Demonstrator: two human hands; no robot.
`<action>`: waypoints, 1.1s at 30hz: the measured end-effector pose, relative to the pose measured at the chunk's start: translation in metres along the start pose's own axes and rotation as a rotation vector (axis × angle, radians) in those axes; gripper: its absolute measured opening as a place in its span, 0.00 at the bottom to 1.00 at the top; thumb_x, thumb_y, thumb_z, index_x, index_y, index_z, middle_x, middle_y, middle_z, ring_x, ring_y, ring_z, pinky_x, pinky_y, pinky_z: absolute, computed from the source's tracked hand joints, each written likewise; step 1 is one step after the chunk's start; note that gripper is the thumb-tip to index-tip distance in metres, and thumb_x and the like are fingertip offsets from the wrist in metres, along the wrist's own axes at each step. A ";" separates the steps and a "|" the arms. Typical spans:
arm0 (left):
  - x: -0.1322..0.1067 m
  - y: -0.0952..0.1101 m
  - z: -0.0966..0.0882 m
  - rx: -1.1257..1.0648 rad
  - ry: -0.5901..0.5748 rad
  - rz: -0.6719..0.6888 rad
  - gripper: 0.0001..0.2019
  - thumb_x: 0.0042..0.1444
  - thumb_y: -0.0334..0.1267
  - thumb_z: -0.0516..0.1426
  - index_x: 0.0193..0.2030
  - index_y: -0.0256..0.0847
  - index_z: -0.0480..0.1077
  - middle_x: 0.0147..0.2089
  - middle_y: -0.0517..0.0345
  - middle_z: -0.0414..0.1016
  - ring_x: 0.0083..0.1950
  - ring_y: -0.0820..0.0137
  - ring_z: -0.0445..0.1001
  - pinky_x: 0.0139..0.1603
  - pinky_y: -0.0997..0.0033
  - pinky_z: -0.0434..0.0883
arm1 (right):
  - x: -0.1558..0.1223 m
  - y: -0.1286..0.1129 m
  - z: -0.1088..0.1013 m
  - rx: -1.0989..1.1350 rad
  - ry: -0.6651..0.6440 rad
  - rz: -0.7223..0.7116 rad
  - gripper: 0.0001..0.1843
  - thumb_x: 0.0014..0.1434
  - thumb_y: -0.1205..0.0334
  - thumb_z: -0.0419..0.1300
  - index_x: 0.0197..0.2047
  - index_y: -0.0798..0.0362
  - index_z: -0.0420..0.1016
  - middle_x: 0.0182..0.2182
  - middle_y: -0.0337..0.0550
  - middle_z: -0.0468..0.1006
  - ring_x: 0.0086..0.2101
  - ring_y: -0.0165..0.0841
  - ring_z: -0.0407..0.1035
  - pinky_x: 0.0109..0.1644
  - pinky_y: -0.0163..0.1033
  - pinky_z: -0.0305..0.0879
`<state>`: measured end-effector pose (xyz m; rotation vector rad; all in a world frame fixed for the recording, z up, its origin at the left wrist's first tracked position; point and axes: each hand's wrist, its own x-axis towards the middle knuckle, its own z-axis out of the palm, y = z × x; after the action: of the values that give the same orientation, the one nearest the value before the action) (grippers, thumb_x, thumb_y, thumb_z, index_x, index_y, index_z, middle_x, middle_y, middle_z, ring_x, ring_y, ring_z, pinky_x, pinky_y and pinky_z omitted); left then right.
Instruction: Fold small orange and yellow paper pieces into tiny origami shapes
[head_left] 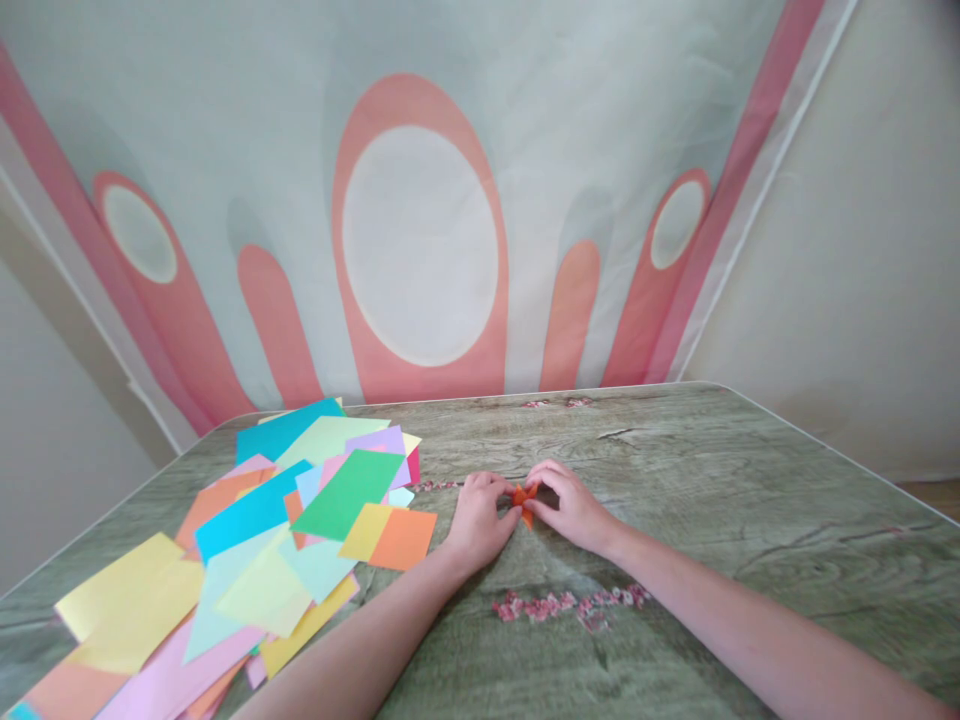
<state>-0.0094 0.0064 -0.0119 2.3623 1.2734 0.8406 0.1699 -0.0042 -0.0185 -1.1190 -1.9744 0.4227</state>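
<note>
Near the middle of the table [712, 470], rather closer to the far edge than to the bottom of my view, I have both hands together on one small orange star [525, 497]. It looks like folded paper, with pointed tips, and it sits right between the fingertips, the left hand [480, 522] at its left side and the right hand [571, 512] at its right. On my feed the left thumb and fingers close on its left tips, and the right thumb and forefinger pinch it from the other side, so both hands are gripping the same piece. One tip points down toward the near side, free of the fingers. I cannot tell whether the star touches the table or is held just above it.

Along the left edge, from near the far left corner down toward the near side, I see a loose heap of coloured sheets [247, 560], overlapping at all angles. An orange sheet [405, 538] at the heap's right side lies just beside the left wrist, with a yellow sheet [365, 530] against it. Between my forearms runs a strip of printed blossoms [555, 605]. Beyond the far edge hangs a backdrop [645, 90] with pink arches.
</note>
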 end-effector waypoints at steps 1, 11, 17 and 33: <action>0.000 0.000 0.000 -0.003 0.000 -0.003 0.06 0.47 0.34 0.57 0.35 0.42 0.72 0.39 0.56 0.69 0.46 0.64 0.64 0.49 0.63 0.61 | 0.000 0.000 0.000 -0.002 -0.007 -0.001 0.06 0.51 0.66 0.60 0.35 0.52 0.71 0.36 0.43 0.69 0.40 0.35 0.64 0.46 0.42 0.60; 0.001 0.002 -0.001 -0.029 0.005 -0.014 0.03 0.48 0.33 0.57 0.30 0.42 0.72 0.38 0.56 0.69 0.46 0.65 0.64 0.49 0.64 0.61 | -0.001 0.002 0.001 -0.020 -0.046 0.011 0.03 0.52 0.69 0.59 0.31 0.52 0.71 0.37 0.41 0.70 0.40 0.33 0.64 0.47 0.42 0.59; 0.001 0.000 0.000 -0.037 0.003 -0.010 0.02 0.48 0.32 0.57 0.27 0.40 0.71 0.37 0.56 0.70 0.45 0.65 0.65 0.49 0.63 0.61 | 0.000 0.004 0.002 -0.059 -0.067 0.001 0.01 0.53 0.66 0.60 0.31 0.52 0.72 0.37 0.42 0.70 0.40 0.34 0.64 0.47 0.43 0.59; 0.000 0.000 0.000 -0.012 0.003 0.008 0.09 0.47 0.34 0.57 0.38 0.43 0.72 0.40 0.56 0.69 0.46 0.65 0.64 0.49 0.64 0.61 | 0.000 0.004 0.002 0.001 0.147 0.054 0.19 0.48 0.74 0.53 0.45 0.52 0.64 0.41 0.44 0.67 0.44 0.35 0.62 0.49 0.43 0.59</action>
<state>-0.0092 0.0060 -0.0117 2.3594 1.2576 0.8526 0.1708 -0.0021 -0.0218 -1.1714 -1.8188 0.3593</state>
